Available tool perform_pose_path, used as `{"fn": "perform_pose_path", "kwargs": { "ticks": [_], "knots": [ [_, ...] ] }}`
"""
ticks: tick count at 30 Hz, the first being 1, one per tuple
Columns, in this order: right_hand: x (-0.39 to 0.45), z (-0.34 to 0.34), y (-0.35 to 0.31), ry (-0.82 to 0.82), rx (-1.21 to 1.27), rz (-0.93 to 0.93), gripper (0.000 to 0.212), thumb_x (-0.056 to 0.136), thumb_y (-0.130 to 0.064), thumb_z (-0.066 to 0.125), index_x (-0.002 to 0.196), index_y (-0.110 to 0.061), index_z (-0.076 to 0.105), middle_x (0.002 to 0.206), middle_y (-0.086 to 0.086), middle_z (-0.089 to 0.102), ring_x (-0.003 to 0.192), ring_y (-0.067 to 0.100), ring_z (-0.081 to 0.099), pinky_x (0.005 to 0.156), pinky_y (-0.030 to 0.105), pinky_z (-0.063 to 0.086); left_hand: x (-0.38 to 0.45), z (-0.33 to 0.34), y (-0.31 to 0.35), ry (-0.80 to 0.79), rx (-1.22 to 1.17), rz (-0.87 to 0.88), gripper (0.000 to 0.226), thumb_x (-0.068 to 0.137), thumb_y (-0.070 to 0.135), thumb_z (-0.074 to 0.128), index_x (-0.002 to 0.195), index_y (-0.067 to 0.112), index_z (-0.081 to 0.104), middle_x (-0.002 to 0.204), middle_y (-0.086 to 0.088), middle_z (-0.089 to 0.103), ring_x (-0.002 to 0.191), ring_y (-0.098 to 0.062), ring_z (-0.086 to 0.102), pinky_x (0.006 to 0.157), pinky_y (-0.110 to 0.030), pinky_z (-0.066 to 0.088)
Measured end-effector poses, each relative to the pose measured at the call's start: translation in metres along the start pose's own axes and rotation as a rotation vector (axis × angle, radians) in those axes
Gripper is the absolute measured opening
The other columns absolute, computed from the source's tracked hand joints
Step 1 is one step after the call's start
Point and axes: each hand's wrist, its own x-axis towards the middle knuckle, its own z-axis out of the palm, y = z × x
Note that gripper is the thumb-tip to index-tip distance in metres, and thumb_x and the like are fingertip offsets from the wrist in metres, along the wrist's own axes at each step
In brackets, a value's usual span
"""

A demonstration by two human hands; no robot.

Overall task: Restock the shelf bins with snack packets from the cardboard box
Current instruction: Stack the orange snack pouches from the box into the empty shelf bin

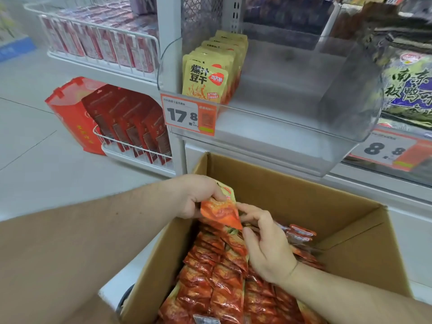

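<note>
My left hand (198, 195) grips a small bunch of orange snack packets (222, 212), fingers curled round their upper end, lifted just above the open cardboard box (304, 202). My right hand (266, 244) reaches in beside it, thumb and fingertips touching the lower corner of that bunch; whether it truly pinches the packets or only steadies them I cannot tell, since the film is blurred there. Both hands meet near the box's far left corner. The box is filled along its left side with rows of red and orange packets (217, 284) lying flat.

Above the box's far edge, a clear plastic shelf bin (304, 127) juts from the shelf. In its left end stands an upright row of yellow packets (205, 78), leaning against the left wall. An orange price tag (189, 115) reading 17.8 hangs on the bin's front left corner.

To the left, wire baskets (131, 148) on the shelf hold red packs. At the right edge sits a dark green bag (409, 90).
</note>
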Motion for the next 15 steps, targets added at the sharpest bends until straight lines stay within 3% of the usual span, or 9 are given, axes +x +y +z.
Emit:
{"fn": "perform_pose_path", "kwargs": {
  "ticks": [2,5,8,11,15],
  "knots": [
    [-0.001,-0.003,0.039,-0.012,-0.149,0.197,0.030,0.082,-0.015,0.046,0.110,-0.020,0.056,0.110,0.000,0.067,0.100,0.019,0.064,0.090,0.035,0.051,0.001,-0.004,-0.001,0.085,0.104,0.116,0.028,0.084,-0.011,0.064,0.111,-0.002,0.063,0.102,-0.021,0.072,0.090,-0.036,0.071,0.081,-0.050,0.059],
    [0.002,-0.003,0.094,-0.123,-0.537,0.396,0.027,0.076,-0.005,0.054,0.099,-0.012,0.067,0.097,0.007,0.069,0.094,0.032,0.065,0.081,0.039,0.052,-0.001,-0.010,-0.003,0.153,0.205,0.198,0.031,0.080,-0.016,0.064,0.104,0.002,0.066,0.102,-0.020,0.073,0.092,-0.038,0.071,0.085,-0.057,0.057],
    [0.013,0.017,0.119,-0.246,-0.733,0.376,0.021,0.078,-0.011,0.057,0.096,-0.013,0.068,0.095,0.006,0.068,0.092,0.032,0.065,0.079,0.037,0.049,0.005,-0.013,-0.005,0.181,0.267,0.225,0.038,0.076,-0.015,0.068,0.107,0.007,0.065,0.103,-0.014,0.073,0.096,-0.034,0.069,0.089,-0.052,0.056],
    [0.024,0.046,0.127,-0.278,-0.897,0.389,0.025,0.086,-0.022,0.053,0.107,-0.020,0.065,0.107,0.002,0.064,0.103,0.026,0.061,0.085,0.036,0.043,0.010,-0.015,-0.006,0.187,0.281,0.226,0.040,0.076,-0.014,0.066,0.108,0.010,0.064,0.104,-0.010,0.073,0.101,-0.031,0.066,0.094,-0.049,0.054],
    [0.032,0.061,0.136,-0.302,-1.039,0.397,0.026,0.091,-0.017,0.049,0.107,-0.022,0.068,0.110,0.003,0.059,0.105,0.026,0.056,0.086,0.038,0.039,0.014,-0.022,-0.010,0.178,0.288,0.202,0.038,0.081,-0.017,0.060,0.107,0.012,0.062,0.106,-0.010,0.072,0.102,-0.031,0.064,0.088,-0.043,0.054]
  ]
}}
